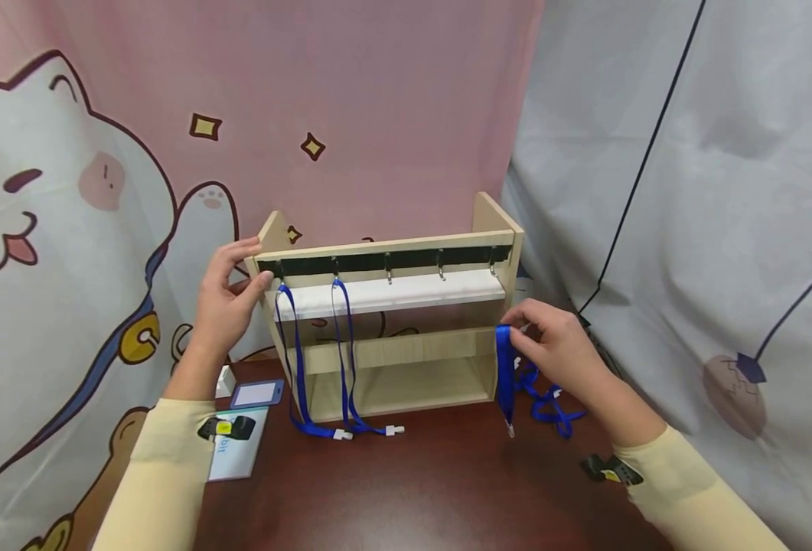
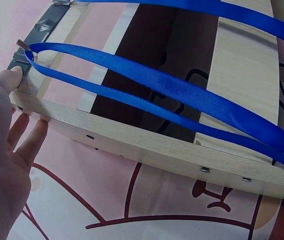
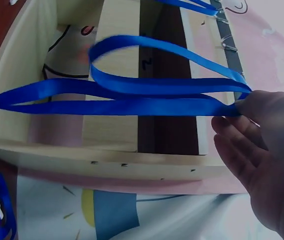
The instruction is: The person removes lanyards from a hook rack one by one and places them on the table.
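A wooden rack [image 1: 392, 348] carries a dark strip with several metal hooks [image 1: 440, 264]. My left hand [image 1: 229, 291] grips its upper left corner, thumb on the strip and fingers along the outer side panel [image 2: 132, 145]. Two blue lanyards [image 1: 298, 367] hang from the two leftmost hooks, their white clips [image 1: 342, 434] lying on the table. At the rack's right side, my right hand [image 1: 553, 337] pinches another blue lanyard [image 1: 505, 367] between thumb and fingers. This one is looped over itself, as the right wrist view shows, and its metal clip [image 1: 511, 430] dangles at the lower end.
More blue lanyards [image 1: 553, 413] lie heaped on the brown table [image 1: 406, 490] right of the rack. To its left are a blue-framed badge holder [image 1: 257, 393], a white-and-blue flat box [image 1: 240, 444] and a small white object [image 1: 225, 383]. Printed curtains [image 1: 378, 115] hang behind.
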Motion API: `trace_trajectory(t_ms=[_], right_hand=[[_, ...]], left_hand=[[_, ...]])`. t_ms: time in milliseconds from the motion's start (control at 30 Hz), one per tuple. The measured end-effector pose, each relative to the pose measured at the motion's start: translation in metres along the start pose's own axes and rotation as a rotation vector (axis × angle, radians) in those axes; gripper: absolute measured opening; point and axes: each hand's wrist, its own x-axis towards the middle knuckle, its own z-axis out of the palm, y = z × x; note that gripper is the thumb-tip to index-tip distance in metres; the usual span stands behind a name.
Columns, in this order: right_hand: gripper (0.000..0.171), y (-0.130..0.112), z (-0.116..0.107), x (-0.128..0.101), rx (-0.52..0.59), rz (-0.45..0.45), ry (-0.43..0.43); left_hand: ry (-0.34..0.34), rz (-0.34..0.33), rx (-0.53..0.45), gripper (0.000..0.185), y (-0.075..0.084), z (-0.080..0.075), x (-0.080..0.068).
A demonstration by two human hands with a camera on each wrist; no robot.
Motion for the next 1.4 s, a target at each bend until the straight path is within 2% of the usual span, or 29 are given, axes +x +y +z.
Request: trace_trajectory(t_ms=[167, 333, 500, 867, 1200, 1400], right_hand=[[0.026, 0.008, 0.002, -0.004, -0.038, -0.048, -0.056], [0.027, 0.013, 0.005, -0.012, -0.086, -0.033, -0.078], [0.03, 0.022, 0.011, -0.024, -0.102, 0.044, -0.106], [0.024, 0.046, 0.03, -0.044, -0.032, 0.23, -0.198], [0.025, 0.064, 0.055, -0.061, 0.029, 0.272, -0.198], [0.026, 0.073, 0.069, -0.073, 0.09, 0.34, -0.222]], left_hand=[[0.003, 0.001, 0.001, 0.042, 0.0, 0.0, 0.001], [0.001, -0.007, 0.005, 0.041, 0.0, 0.0, -0.001], [-0.005, -0.017, 0.005, 0.042, 0.0, 0.001, -0.003], [-0.002, -0.002, -0.011, 0.042, 0.0, 0.002, -0.002], [0.006, -0.005, -0.02, 0.042, 0.0, 0.001, -0.001], [0.01, -0.005, -0.003, 0.043, 0.001, 0.001, 0.0]])
